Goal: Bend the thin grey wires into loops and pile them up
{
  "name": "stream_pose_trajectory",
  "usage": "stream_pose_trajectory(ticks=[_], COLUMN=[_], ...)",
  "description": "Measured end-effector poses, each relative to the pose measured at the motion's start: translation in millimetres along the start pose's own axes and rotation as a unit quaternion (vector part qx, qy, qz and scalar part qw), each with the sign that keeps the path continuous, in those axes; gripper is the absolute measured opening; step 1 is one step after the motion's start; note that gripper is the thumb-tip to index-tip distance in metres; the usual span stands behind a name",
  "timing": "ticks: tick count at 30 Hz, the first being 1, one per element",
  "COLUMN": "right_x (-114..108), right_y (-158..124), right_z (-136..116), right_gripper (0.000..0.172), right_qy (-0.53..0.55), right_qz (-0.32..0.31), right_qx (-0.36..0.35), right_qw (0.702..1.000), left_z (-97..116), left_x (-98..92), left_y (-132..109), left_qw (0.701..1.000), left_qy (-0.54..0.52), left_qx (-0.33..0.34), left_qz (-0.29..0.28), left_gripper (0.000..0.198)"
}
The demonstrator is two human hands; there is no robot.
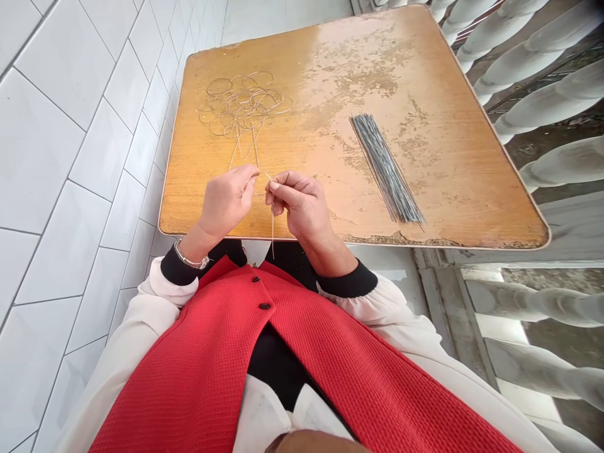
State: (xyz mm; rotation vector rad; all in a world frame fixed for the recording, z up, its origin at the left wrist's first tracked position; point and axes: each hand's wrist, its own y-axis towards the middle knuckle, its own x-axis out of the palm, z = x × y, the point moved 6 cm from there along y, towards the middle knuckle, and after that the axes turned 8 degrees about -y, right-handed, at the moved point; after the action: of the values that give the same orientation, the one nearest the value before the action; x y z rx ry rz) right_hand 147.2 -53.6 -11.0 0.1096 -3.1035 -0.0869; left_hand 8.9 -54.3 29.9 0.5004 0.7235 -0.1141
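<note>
Both hands are up close together over the near edge of the table (321, 151), forearms angled in toward each other. Right hand (302, 200) has thumb and index pinched on a thin wire (273, 229), tail dangling past the edge. Left hand (230, 196) is curled just beside it, but its fingertips are mostly hidden, so can't tell if it's clamped on anything. Strands near it, below the looped tangle (250, 104), are hard to trace.
</note>
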Motion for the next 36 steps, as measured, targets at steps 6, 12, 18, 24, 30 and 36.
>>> stream_pose_trajectory(ticks=[6, 12, 18, 24, 30, 36], right_x=[1.5, 0.2, 2.0, 4.5, 2.7, 1.7], right_y=[-1.0, -0.5, -0.5, -1.3, -1.7, -0.6], right_z=[1.5, 3.3, 4.9, 6.3, 6.2, 9.0], right_gripper=[0.027, 0.03, 0.029, 0.026, 0.022, 0.019], right_qy=[0.02, 0.014, 0.028, 0.035, 0.042, 0.032], right_qz=[-0.001, -0.001, -0.014, -0.033, -0.036, -0.036], right_qx=[0.008, 0.013, 0.01, 0.015, 0.012, 0.023], right_qw=[1.0, 1.0, 0.999, 0.999, 0.998, 0.999], left_z=[-1.9, -6.1, -0.2, -7.5, -15.3, -21.0], left_x=[-3.8, -5.0, -4.9, -4.1, -1.0, 2.1], left_y=[0.3, 1.4, 1.7, 1.9, 3.4, 5.8], left_qw=[1.0, 0.999, 0.999, 0.998, 0.996, 0.987], left_qy=[-0.009, 0.001, -0.023, -0.042, -0.069, -0.13], left_qx=[-0.018, -0.029, -0.02, -0.038, -0.062, -0.094], left_qz=[-0.005, -0.016, -0.023, -0.005, 0.001, -0.01], left_gripper=[0.022, 0.023, 0.02, 0.018, 0.019, 0.015])
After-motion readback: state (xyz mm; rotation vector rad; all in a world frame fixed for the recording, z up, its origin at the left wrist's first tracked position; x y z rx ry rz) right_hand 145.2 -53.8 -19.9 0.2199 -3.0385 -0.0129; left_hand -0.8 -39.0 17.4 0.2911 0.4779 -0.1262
